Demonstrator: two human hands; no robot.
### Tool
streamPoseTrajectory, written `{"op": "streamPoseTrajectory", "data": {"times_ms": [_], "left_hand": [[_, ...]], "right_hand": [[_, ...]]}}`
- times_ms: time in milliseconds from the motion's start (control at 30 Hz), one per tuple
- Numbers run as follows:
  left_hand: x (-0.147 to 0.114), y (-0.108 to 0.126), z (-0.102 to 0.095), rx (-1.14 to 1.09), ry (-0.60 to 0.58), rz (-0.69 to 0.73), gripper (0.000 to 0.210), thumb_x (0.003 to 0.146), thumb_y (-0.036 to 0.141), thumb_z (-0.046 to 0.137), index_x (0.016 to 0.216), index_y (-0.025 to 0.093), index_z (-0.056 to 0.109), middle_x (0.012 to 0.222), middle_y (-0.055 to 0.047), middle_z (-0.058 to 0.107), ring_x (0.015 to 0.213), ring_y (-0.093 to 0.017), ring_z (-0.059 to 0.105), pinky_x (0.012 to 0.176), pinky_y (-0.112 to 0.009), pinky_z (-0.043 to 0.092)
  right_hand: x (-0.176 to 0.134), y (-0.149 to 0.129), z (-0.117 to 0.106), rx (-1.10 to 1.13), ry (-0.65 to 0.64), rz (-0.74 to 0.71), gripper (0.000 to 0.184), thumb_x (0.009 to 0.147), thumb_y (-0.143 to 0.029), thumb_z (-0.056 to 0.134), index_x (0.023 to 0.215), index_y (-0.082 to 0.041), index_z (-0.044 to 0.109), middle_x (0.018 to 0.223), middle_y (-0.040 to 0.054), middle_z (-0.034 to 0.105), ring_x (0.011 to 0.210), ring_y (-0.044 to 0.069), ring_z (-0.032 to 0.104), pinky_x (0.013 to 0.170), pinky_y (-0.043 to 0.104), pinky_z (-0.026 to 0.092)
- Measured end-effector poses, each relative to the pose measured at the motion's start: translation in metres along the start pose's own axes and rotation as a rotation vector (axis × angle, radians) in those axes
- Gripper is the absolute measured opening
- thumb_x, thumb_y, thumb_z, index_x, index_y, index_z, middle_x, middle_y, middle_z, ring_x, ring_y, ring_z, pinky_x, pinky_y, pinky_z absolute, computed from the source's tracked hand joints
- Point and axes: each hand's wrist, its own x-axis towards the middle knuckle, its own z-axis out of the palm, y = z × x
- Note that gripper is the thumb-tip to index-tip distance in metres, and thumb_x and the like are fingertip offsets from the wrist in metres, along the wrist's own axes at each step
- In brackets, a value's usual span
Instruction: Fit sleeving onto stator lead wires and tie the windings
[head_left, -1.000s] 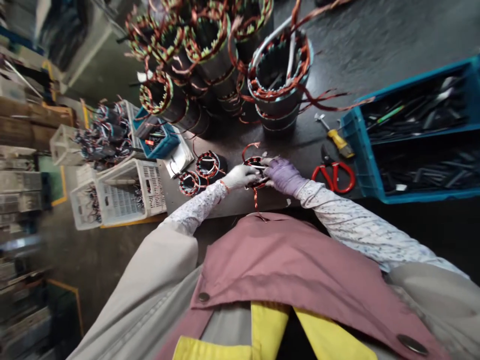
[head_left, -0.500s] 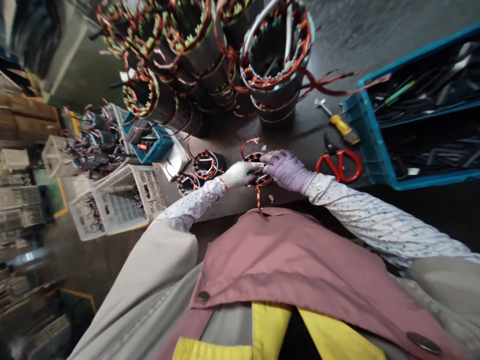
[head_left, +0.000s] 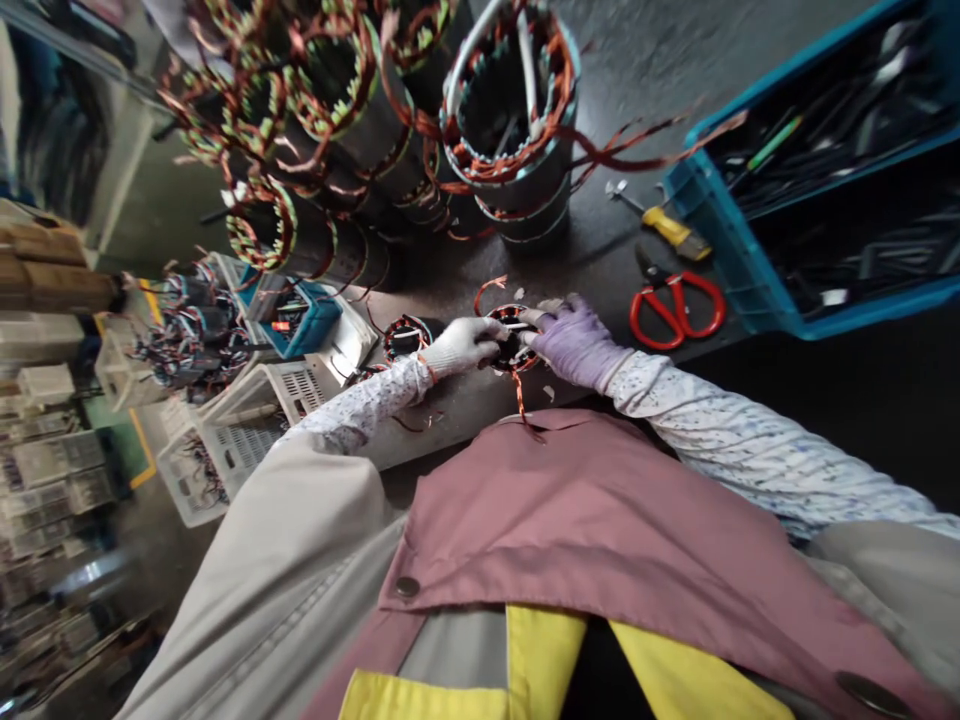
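Observation:
A small motor stator [head_left: 517, 362] with copper windings stands upright on the bench in front of me. A twisted orange lead hangs from its near side and another loose lead rises behind it. At its left rim is my left hand [head_left: 466, 345] in a white glove, fingers bent and closed on the edge. My right hand [head_left: 576, 343], in a purple glove, holds the right rim with its fingertips reaching over the opening. What the fingertips pinch inside is too small to make out. Another small stator [head_left: 407, 338] stands left, partly behind my left wrist.
Larger stators [head_left: 517, 150] stand stacked at the back. Red-handled scissors [head_left: 677, 308] and a yellow-handled tool [head_left: 675, 232] lie on the right, beside a blue divided bin [head_left: 772, 300]. Leftward are a small blue bin [head_left: 311, 320] and white crates [head_left: 247, 440].
My left hand has drawn slightly left, and more of the stator's opening shows between the hands. The whole view has shifted, with the back stators now further left.

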Motion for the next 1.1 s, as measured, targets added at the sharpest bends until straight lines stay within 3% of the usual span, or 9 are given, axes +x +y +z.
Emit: {"op": "streamPoseTrajectory", "data": {"times_ms": [133,267,433,533,667,733,867,1000,1100], "left_hand": [[0.002,0.003,0.004,0.076,-0.064,0.055,0.039,0.073,0.006,0.058,0.109,0.014,0.070,0.085,-0.001,0.072,0.073,-0.014,0.066,0.083,-0.026,0.053],[0.006,0.007,0.021,-0.066,-0.066,0.110,0.045,0.068,0.007,0.062,0.112,0.014,0.068,0.100,-0.003,0.072,0.092,-0.017,0.067,0.094,-0.028,0.050],[0.012,0.007,0.031,-0.348,-0.106,-0.170,0.032,0.071,0.011,0.055,0.101,0.013,0.066,0.067,-0.001,0.065,0.047,-0.009,0.054,0.057,-0.025,0.051],[0.010,0.006,0.028,-0.392,-0.137,-0.186,0.035,0.069,0.010,0.053,0.100,0.013,0.068,0.069,-0.002,0.067,0.045,-0.009,0.053,0.053,-0.025,0.050],[-0.008,0.001,0.027,-0.307,0.211,-0.117,0.040,0.073,0.009,0.050,0.106,0.013,0.071,0.096,-0.005,0.074,0.074,-0.013,0.067,0.076,-0.026,0.055],[-0.018,-0.002,0.030,-0.335,0.355,-0.185,0.040,0.077,0.009,0.048,0.110,0.012,0.069,0.093,-0.006,0.074,0.069,-0.011,0.065,0.072,-0.024,0.055],[-0.028,-0.006,0.038,-0.454,0.402,-0.265,0.038,0.080,0.009,0.047,0.114,0.011,0.066,0.084,-0.004,0.073,0.057,-0.007,0.059,0.063,-0.020,0.052],[-0.042,-0.005,0.042,-0.355,0.410,-0.152,0.041,0.083,0.011,0.048,0.121,0.011,0.062,0.100,-0.007,0.073,0.078,-0.012,0.067,0.079,-0.024,0.055],[-0.056,0.005,0.044,-0.029,0.393,-0.046,0.049,0.082,0.025,0.062,0.130,0.013,0.058,0.120,-0.011,0.066,0.106,-0.022,0.065,0.095,-0.032,0.051]], "right_hand": [[0.005,-0.004,-0.001,0.002,-0.017,-0.023,0.033,0.091,-0.020,0.045,0.111,-0.022,0.072,0.133,0.0106,0.060,0.119,0.032,0.051,0.103,0.055,0.028],[0.013,-0.001,-0.007,0.083,-0.035,0.069,0.035,0.089,-0.020,0.049,0.118,-0.016,0.068,0.125,0.0147,0.063,0.112,0.030,0.054,0.095,0.043,0.038],[0.022,0.002,-0.009,0.138,-0.067,0.095,0.031,0.089,-0.022,0.049,0.110,-0.016,0.071,0.125,0.0132,0.064,0.107,0.030,0.056,0.086,0.040,0.042],[0.016,0.003,-0.006,0.114,-0.049,0.060,0.031,0.092,-0.022,0.047,0.112,-0.016,0.070,0.130,0.0110,0.063,0.110,0.029,0.055,0.093,0.042,0.040],[-0.003,0.002,0.001,0.035,0.037,-0.032,0.034,0.093,-0.027,0.049,0.123,-0.020,0.065,0.137,0.0085,0.059,0.119,0.032,0.051,0.103,0.051,0.030],[-0.005,-0.002,0.002,0.012,0.077,-0.128,0.034,0.097,-0.025,0.044,0.124,-0.025,0.065,0.138,0.0069,0.058,0.125,0.032,0.046,0.106,0.057,0.023],[0.012,-0.020,0.000,-0.016,-0.034,-0.352,0.035,0.098,-0.021,0.039,0.106,-0.019,0.073,0.111,0.0100,0.070,0.115,0.029,0.054,0.105,0.052,0.027],[0.022,-0.033,-0.004,0.077,-0.120,-0.118,0.034,0.094,-0.029,0.045,0.097,-0.014,0.075,0.099,0.0143,0.072,0.097,0.030,0.062,0.090,0.044,0.041],[0.007,-0.018,-0.007,0.209,0.064,0.075,0.040,0.097,-0.028,0.037,0.114,-0.015,0.072,0.113,0.0142,0.070,0.107,0.028,0.061,0.094,0.041,0.042]]}}
